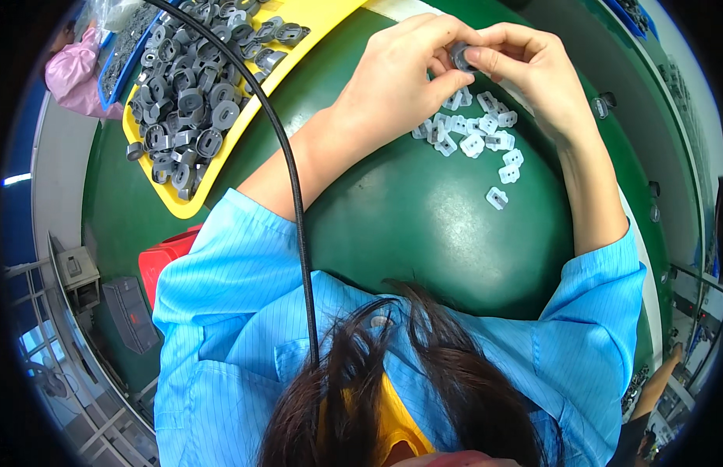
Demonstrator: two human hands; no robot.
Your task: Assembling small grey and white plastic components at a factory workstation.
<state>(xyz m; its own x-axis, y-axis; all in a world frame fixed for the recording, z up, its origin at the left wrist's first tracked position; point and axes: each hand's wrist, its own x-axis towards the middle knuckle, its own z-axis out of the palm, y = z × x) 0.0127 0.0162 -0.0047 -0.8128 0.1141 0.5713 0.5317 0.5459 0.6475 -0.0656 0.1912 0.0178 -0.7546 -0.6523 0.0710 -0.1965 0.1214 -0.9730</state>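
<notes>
Both my hands meet over the far part of the green table (393, 210). Between them is a small dark grey oval plastic part (461, 57). The thumb and fingers of my left hand (404, 66) are closed on its left side. From the right, my right hand (529, 74) pinches the same part with thumb and forefinger. Just below the hands lie several small translucent white plastic pieces (472, 145), loosely scattered, some with a dark slot. A yellow tray (299, 62) to the left is heaped with grey oval plastic parts (190, 101) like the held one.
A black cable (287, 156) runs down across my left forearm. Left of me are a red bin (163, 257) and a grey case (130, 315). Beyond the tray stand a blue bin (112, 82) and a person in pink (77, 74). A few grey parts (603, 105) lie past my right hand.
</notes>
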